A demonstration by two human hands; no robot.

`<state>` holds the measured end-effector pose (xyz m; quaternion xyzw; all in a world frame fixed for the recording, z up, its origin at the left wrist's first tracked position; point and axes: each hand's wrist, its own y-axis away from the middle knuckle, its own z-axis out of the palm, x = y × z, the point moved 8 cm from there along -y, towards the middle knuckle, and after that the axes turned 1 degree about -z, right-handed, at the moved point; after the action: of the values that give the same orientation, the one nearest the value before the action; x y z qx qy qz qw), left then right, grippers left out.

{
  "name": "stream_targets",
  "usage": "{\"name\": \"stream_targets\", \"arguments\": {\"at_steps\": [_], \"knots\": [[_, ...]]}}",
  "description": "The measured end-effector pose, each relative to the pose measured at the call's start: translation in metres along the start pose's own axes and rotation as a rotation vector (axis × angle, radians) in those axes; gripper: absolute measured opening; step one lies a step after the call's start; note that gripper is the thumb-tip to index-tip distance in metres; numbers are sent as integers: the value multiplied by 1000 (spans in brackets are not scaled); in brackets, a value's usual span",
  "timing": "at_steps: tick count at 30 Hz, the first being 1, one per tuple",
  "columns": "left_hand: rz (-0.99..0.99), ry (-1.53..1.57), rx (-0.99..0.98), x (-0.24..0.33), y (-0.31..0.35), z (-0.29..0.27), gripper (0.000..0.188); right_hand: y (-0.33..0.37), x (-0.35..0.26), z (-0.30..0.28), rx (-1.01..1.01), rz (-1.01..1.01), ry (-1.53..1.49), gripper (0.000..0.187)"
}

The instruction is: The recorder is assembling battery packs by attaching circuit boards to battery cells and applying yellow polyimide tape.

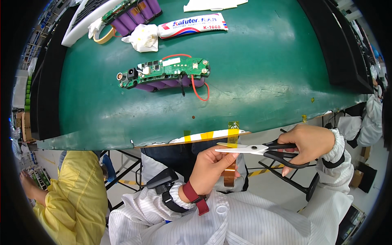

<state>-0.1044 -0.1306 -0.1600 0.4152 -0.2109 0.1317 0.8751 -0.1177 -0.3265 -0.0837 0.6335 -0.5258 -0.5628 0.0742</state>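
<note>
Gripping black-handled scissors [261, 150] in closed right hand [311, 141], blades lying horizontally, pointing left; pinching amber tape strip [229, 173] in closed left hand [210, 167], hanging downward below table edge [163, 141].

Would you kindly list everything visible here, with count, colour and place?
Table mat: one, green, across the upper picture.
Battery pack with circuit board: one, purple cells under a green board with red wire, centre of the mat.
Second battery pack: one, purple and green, top left.
Sealant tube: one, white, top centre.
Crumpled wipe: one, white, beside the tube.
Tape strips: several, yellow, on the table's near edge.
Co-worker: one, yellow garment, lower left.
Scissors: one, black handles, in the right hand.
Amber tape: one piece, hanging from the left hand.
Left hand: holds the tape.
Right hand: grips the scissors.
</note>
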Motion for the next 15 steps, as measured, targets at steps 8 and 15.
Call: {"name": "stream_targets", "arguments": {"at_steps": [8, 15], "knots": [[-13, -22, 3, -1, 1, 1, 18, 3, 1, -5, 10, 39, 5, 73], [30, -13, 15, 1, 0, 1, 18, 2, 0, -6, -2, 54, -72, 61]]}}
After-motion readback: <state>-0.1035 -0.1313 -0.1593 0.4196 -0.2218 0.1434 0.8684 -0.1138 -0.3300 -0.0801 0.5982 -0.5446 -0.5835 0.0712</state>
